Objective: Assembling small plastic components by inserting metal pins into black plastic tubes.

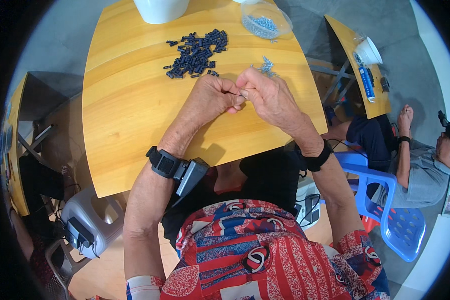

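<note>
Pinching together at their tips, the fingers (241,93) of both hands are closing on something small and pale, too tiny to identify, held just above the counter (130,115). The left hand (210,97) is steadying it while the right hand (267,95) is working at it, so this looks like a fitting step. Just beyond the right hand a few loose silvery screws (266,65) are lying, with a pile of small black parts (197,52) further out and a clear bowl (265,20) of screws behind. Seating the piece likely calls for fine alignment.
</note>
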The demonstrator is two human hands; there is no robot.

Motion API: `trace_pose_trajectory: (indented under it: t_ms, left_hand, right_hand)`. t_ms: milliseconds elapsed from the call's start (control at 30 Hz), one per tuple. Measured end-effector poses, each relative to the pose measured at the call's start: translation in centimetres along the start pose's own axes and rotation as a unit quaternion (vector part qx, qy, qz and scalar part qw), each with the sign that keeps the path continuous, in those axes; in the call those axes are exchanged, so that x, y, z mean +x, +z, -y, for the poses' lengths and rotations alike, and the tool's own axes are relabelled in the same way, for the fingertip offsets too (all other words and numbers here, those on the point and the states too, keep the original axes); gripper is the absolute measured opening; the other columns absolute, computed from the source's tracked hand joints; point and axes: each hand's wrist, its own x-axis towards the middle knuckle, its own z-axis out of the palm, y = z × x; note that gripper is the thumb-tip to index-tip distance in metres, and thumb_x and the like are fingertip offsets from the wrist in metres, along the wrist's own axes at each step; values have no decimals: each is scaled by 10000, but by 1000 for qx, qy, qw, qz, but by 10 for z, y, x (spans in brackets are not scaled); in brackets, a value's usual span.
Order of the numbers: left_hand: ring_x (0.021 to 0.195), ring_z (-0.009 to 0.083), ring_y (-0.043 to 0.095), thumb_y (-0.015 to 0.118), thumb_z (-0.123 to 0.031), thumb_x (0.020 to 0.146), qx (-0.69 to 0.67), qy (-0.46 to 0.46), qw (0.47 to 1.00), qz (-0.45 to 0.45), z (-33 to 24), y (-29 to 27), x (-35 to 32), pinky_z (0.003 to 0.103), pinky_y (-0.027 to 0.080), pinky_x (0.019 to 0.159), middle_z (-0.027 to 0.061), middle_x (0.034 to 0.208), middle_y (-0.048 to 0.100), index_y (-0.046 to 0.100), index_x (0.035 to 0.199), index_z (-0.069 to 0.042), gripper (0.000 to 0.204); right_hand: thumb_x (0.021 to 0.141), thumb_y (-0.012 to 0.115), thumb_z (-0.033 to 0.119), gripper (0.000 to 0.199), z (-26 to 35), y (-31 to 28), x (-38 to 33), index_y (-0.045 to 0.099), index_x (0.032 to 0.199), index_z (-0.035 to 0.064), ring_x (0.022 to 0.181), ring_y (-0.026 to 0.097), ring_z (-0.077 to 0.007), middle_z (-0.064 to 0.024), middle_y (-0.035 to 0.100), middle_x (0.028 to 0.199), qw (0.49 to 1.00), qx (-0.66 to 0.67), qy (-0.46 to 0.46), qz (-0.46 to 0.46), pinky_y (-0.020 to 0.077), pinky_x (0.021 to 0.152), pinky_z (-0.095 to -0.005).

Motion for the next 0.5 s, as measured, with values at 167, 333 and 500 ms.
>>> trace_pose_trajectory:
  t_ms: [167,333,500]
  left_hand:
    - [589,80,576,672,-43,825,0,-4,1000,-2,0,-1,0,201,468,536,57,692,649,680,852,41,89]
    - [642,91,595,664,-69,843,9,-18,1000,-10,-8,-1,-3,207,493,600,62,744,660,669,894,36,118]
    - [645,98,605,647,-73,857,-25,-8,1000,-18,-4,-3,-2,210,503,602,70,745,664,664,890,30,109]
  right_hand:
    - [872,574,56,80,-12,6,-2,533,929,18,603,572,-126,-60,614,734,991,96,92,-15,446,536,-256]
    - [877,580,65,74,-8,-1,-7,567,915,3,588,531,-55,-19,605,731,960,211,179,-46,436,527,-203]
    - [858,582,42,61,-2,6,-18,602,891,-5,589,572,-95,-52,616,736,966,178,145,-122,467,543,-222]
